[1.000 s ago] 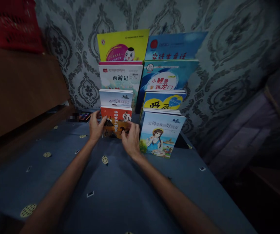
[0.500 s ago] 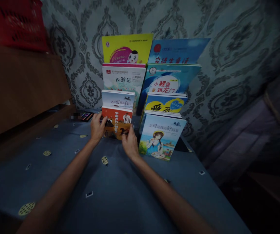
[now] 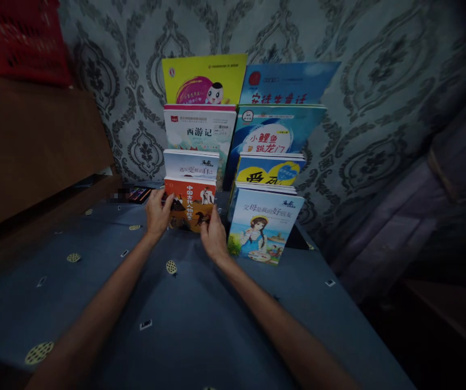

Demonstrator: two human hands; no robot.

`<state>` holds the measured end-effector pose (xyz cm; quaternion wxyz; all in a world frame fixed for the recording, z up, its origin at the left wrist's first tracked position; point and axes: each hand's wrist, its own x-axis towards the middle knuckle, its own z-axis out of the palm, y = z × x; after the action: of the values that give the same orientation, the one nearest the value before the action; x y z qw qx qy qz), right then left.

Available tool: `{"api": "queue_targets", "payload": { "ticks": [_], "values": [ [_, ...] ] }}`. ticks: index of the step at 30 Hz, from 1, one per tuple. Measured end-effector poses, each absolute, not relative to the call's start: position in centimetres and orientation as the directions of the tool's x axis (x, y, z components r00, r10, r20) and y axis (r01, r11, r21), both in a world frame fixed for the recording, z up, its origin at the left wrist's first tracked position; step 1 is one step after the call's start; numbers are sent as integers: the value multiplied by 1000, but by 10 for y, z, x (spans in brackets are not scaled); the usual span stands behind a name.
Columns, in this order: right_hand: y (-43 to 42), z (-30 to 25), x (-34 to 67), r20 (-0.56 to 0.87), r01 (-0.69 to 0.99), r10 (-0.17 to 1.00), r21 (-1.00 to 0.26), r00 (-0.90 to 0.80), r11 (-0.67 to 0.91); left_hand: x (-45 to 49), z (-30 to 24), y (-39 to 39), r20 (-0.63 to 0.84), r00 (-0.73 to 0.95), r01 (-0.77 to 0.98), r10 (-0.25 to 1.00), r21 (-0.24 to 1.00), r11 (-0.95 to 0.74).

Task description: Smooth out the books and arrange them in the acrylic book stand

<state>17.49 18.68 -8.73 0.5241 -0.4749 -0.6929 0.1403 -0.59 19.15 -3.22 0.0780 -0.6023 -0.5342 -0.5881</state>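
An orange-red book (image 3: pixel 190 205) stands upright at the front of the left column of books. My left hand (image 3: pixel 158 212) grips its left edge, and my right hand (image 3: pixel 215 234) grips its right edge, thumbs toward the cover. The other fingers are partly hidden behind the sides. Behind it rise a pale blue book (image 3: pixel 192 164), a white book (image 3: pixel 200 130) and a tall yellow book (image 3: pixel 204 78). Just right of my right hand stands a light blue book (image 3: pixel 265 225) with a girl in a yellow hat on its cover.
Behind the light blue book stand a yellow-and-blue book (image 3: pixel 271 170), a teal book (image 3: pixel 277 130) and a tall blue book (image 3: pixel 293 81). A wooden cabinet (image 3: pixel 38 157) with a red basket (image 3: pixel 21 43) borders the left. Patterned cloth (image 3: pixel 176 325) covers the surface; a curtain (image 3: pixel 403 227) hangs at right.
The view has shifted slightly, so the books and hands sit a little further left in the picture. Both hands keep their hold on the orange-red book.
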Motion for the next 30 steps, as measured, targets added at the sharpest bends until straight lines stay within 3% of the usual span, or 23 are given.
{"api": "queue_targets", "payload": {
  "ticks": [30],
  "values": [
    [194, -78, 188, 599, 480, 800, -692, -38, 540, -5, -35, 196, 789, -295, 704, 539, 561, -435]
  ]
}}
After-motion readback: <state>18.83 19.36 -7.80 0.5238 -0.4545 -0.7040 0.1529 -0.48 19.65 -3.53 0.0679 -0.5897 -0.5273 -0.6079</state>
